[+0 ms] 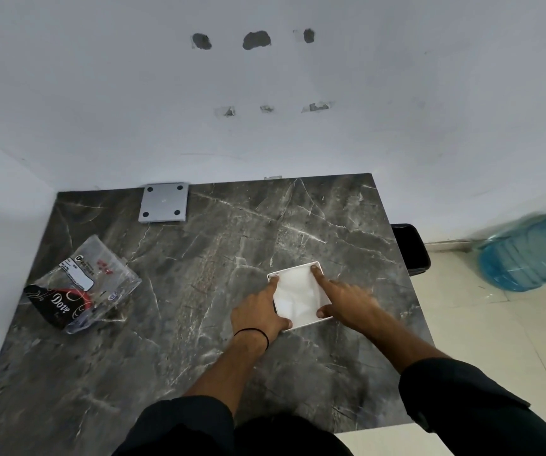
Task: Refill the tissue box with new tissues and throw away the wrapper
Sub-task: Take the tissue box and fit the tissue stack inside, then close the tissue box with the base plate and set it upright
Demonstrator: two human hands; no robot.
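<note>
- The tissue box is a small white square container with rounded corners and thin walls, sitting flat on the right half of the table, nearer the person than the wall.
- Its top is open, and inside lie white tissues, soft and slightly creased, filling it almost to the rim.
- The left hand rests against the box's left side: the index finger stretches along that edge to the far left corner, the thumb presses at the near left corner, fingers spread apart, gripping nothing.
- The right hand mirrors it: index finger laid out to the far right corner, thumb at the near right edge, fingers likewise splayed.
- A thin black band circles the left wrist; dark sleeves cover both forearms.
- The table is dark grey stone-look marble with pale veins, smooth and matte.
- Well apart to the left lies the wrapper, crumpled clear plastic with a black printed panel and a white label, empty and flattened.
- At the table's far edge a flat grey square lid shows four dark dots at its corners.
- Beside the table's right edge stands a black bin; further right, a blue water jug is blurred.
</note>
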